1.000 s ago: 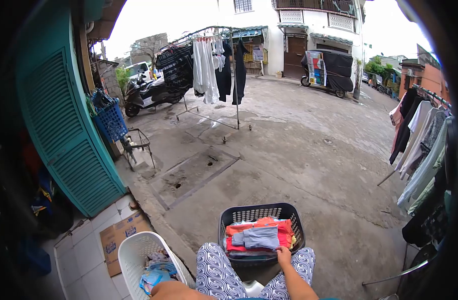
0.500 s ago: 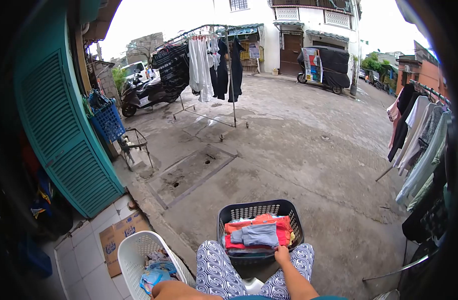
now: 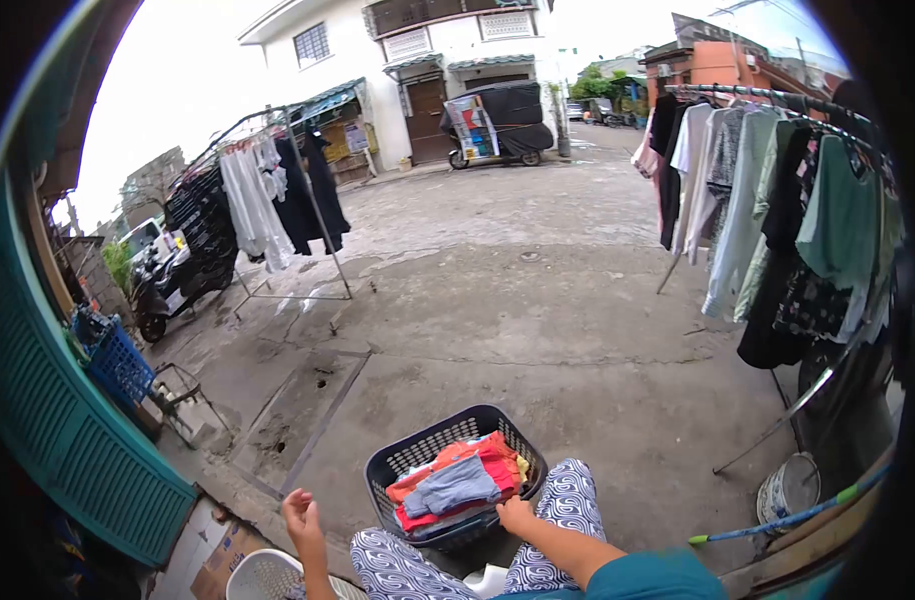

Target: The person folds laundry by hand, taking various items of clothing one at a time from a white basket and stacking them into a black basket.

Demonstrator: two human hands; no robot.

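Note:
A dark laundry basket (image 3: 397, 461) stands on the concrete in front of my knees. Inside it lie folded clothes, with a grey-blue folded garment (image 3: 457, 487) on top of red and orange ones (image 3: 485, 453). My right hand (image 3: 515, 514) is closed at the basket's near right rim, beside the clothes. My left hand (image 3: 300, 514) is raised above the white laundry basket (image 3: 262, 572) at my left, fingers apart and nothing in them. Most of the white basket's contents are cut off by the lower edge and my arm.
Clothes racks stand at left (image 3: 342, 270) and right (image 3: 667, 275), both hung with garments. A blue crate (image 3: 122, 362) sits by the teal louvred door (image 3: 77, 440). At right are a white bucket (image 3: 787, 490) and a blue-green pole (image 3: 797, 522). A covered vehicle (image 3: 512, 120) is parked farther off.
My left hand has come up from low by the white basket. My view has turned to the right, bringing more of the right rack into sight. My right hand stays at the dark basket's rim.

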